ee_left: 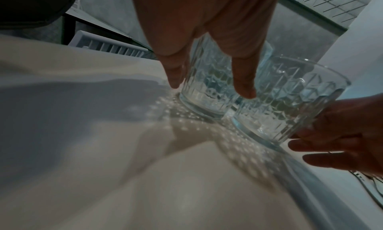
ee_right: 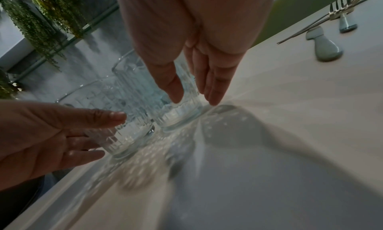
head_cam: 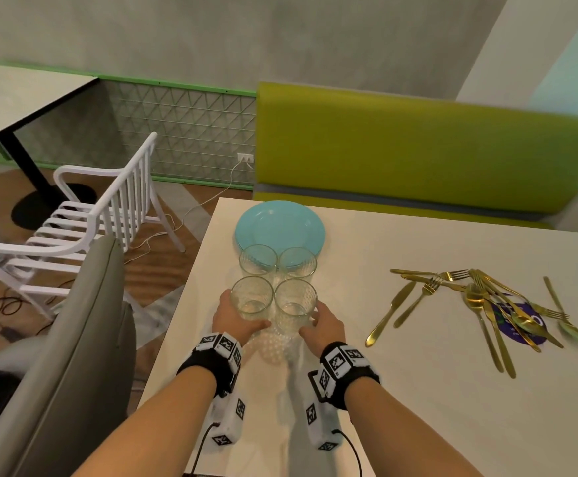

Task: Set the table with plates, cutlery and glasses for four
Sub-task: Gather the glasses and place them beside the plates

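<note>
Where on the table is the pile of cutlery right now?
In the head view, the cutlery lies in a loose heap on the right side of the table, to the right of the four glasses.

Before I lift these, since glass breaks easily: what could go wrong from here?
The four glasses stand packed together, so lifting the near left glass or near right glass could knock the far pair. The left hand and right hand have mostly straight fingers, so the ribbed glass may slip. The table's left edge is close.
</note>
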